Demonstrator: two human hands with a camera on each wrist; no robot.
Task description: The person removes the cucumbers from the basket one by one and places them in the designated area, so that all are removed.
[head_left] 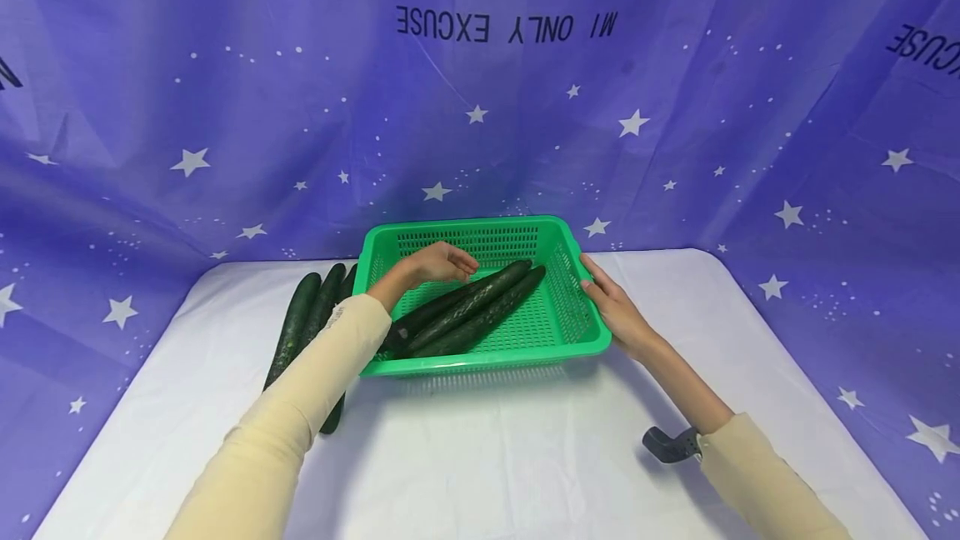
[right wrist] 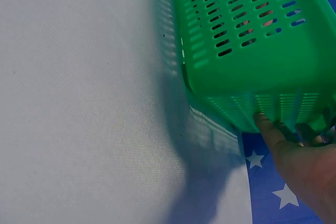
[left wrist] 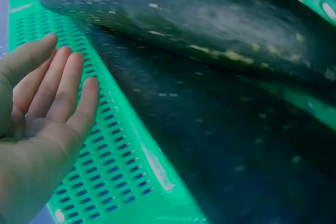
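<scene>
Three dark green cucumbers [head_left: 480, 311] lie slantwise in a green perforated plastic basket [head_left: 480, 365]. My left hand [head_left: 438, 263] is above the basket's inside, behind the cucumbers, its fingers loosely extended and holding nothing. In the left wrist view, that hand [left wrist: 50, 98] shows its palm beside a cucumber [left wrist: 199, 19], apart from it. My right hand [head_left: 618, 311] holds the basket at its right end. The right wrist view shows a finger of this hand [right wrist: 307, 169] against the outer end wall, with the other fingers partly hidden.
More cucumbers [head_left: 294, 332] lie on the white tabletop [head_left: 480, 457] left of the basket, partly behind my left sleeve. A dark grey angled piece [head_left: 671, 445] sticks out by my right cuff. A blue star-patterned cloth [head_left: 480, 148] hangs behind the table.
</scene>
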